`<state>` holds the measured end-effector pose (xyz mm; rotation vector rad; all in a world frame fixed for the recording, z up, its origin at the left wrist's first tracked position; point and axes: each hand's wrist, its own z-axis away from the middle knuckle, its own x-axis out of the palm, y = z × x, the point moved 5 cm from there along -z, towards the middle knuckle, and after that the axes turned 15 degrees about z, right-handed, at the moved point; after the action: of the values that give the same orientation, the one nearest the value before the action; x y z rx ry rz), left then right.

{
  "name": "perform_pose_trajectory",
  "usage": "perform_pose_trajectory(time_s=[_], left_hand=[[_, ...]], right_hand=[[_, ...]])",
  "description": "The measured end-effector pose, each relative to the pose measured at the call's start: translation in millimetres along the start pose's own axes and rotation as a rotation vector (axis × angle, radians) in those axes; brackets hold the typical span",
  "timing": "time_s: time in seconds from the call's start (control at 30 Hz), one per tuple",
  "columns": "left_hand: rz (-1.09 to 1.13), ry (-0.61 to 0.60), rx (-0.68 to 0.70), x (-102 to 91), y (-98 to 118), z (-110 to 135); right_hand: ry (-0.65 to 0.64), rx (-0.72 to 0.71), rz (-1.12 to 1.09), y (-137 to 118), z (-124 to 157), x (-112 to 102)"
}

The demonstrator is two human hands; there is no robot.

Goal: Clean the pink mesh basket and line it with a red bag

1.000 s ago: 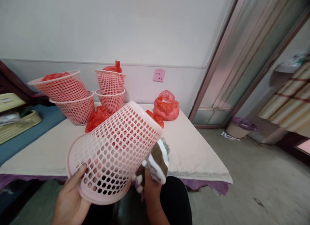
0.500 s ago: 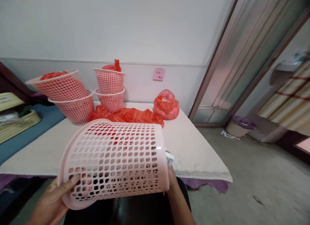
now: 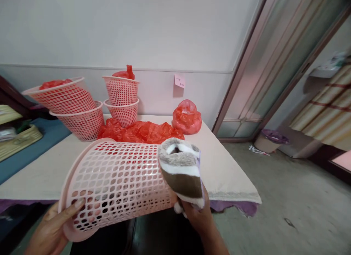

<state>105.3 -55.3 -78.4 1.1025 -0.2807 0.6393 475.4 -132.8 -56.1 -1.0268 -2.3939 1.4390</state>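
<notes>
Basket [image 3: 117, 182] held on its side at lower ctr-left of frame, wide rim to the L, base to the R; can't tell if it rests on anything. L hand [image 3: 53, 225] grips it nr the rim: thumb outside on the mesh, other fingers seen thru the holes. Prob. the handiest hold, & it leaves the base end free.

R hand [image 3: 196, 214] has striped cloth [image 3: 182, 176] gripped in its fingers at the base end. Cloth hides part of the base, so can't tell if fingers touch plastic. Sideways hold prob. suits b/c it turns the base toward R hand, w/ L hand steadying vs any push.

Behind, on table [image 3: 227, 178]: red plastic [image 3: 149, 130] heaped loosely just past the basket; round bag [image 3: 187, 117] sits apart, ctr-right, nr the wall [image 3: 164, 39]. Two stacks upper left: L stack [image 3: 79, 125] has its top one tilted, prob. not fully seated; R stack [image 3: 123, 97] about upright, w/ red bag [image 3: 124, 74] poking out. Stacking prob. saves room. Pink note [image 3: 179, 81] on wall, prob. so it's easy to read.
</notes>
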Motion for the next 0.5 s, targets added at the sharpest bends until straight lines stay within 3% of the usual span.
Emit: perform_pose_trajectory(time_s=[0.07, 0.13, 0.33, 0.5], left_hand=[[-0.040, 0.021, -0.012, -3.0, 4, 4], [-0.074, 0.048, -0.023, -6.8, 7, 9], [-0.177, 0.016, 0.174, -9.2, 13, 27], [-0.117, 0.099, 0.179, -14.6, 12, 33]], right_hand=[[-0.093, -0.191, 0.079, -13, -10, 2], [-0.119, -0.229, 0.091, -14, -23, 1], [-0.314, -0.036, 0.010, 14, -51, 10], [-0.367, 0.239, -0.191, 50, -59, 24]])
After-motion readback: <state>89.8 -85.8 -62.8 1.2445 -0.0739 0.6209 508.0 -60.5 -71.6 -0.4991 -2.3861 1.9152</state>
